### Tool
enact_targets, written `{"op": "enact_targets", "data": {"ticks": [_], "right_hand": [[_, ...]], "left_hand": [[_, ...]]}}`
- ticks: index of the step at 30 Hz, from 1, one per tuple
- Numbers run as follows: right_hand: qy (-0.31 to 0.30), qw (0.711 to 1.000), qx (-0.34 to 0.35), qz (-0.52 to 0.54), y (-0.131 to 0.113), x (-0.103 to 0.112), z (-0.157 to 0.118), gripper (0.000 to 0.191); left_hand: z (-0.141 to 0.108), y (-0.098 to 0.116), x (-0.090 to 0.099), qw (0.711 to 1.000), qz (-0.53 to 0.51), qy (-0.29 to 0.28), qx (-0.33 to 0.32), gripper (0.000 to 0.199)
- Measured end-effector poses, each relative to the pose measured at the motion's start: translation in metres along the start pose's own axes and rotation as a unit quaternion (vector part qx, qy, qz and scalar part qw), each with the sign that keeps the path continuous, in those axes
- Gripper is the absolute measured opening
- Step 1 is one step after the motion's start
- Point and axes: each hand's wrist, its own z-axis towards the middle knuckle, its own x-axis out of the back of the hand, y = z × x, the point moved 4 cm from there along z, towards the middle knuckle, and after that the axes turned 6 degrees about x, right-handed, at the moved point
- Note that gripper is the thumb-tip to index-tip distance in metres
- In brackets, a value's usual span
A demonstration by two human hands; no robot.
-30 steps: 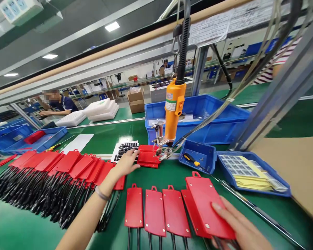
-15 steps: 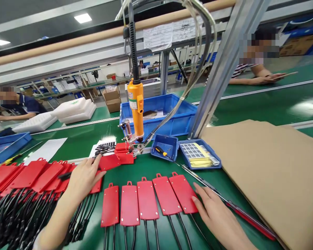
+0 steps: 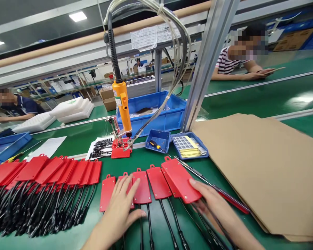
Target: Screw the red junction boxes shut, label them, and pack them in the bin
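Note:
Several flat red cases with black cables point(image 3: 158, 182) lie in a row on the green bench. My right hand point(image 3: 211, 201) grips the edge of the rightmost red case point(image 3: 181, 180), thumb on top and the other fingers partly hidden below. That case is tilted and overlaps another red case beneath it; black cables run under my right hand. My left hand point(image 3: 122, 205) is open, fingers spread over the second red case point(image 3: 126, 176) from the left, partly covering it and its cables. I cannot tell whether it presses on the case.
An orange electric screwdriver point(image 3: 122, 107) hangs above a red case point(image 3: 120, 152). Piled red cases point(image 3: 79, 172) lie left. Small blue trays point(image 3: 158, 139), a long pen-like tool point(image 3: 198, 174) and cardboard sheets point(image 3: 255, 166) are right. Two people sit across the bench.
My left hand has moved right and down, from beside the screwdriver to the row. My right hand has gone from touching the rightmost case to gripping one tilted there. The view shifted slightly.

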Motion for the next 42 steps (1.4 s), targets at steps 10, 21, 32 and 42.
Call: {"op": "enact_targets", "data": {"ticks": [10, 21, 32, 42], "right_hand": [[0.051, 0.997, 0.019, -0.059, 0.037, -0.002, 0.022, 0.054], [0.008, 0.995, 0.044, -0.085, 0.043, -0.019, 0.016, 0.048], [-0.106, 0.898, 0.056, -0.423, 0.044, 0.03, 0.029, 0.054], [-0.296, 0.635, 0.336, -0.63, 0.022, -0.076, 0.043, 0.078]], "left_hand": [[0.014, -0.036, -0.035, 0.995, 0.073, -0.067, 0.006, 0.081], [0.007, -0.053, -0.022, 0.994, 0.091, -0.059, -0.008, 0.09], [0.052, -0.039, -0.025, 0.992, 0.086, -0.091, -0.017, 0.088], [0.032, -0.03, -0.029, 0.992, 0.102, -0.059, -0.046, 0.099]]}}
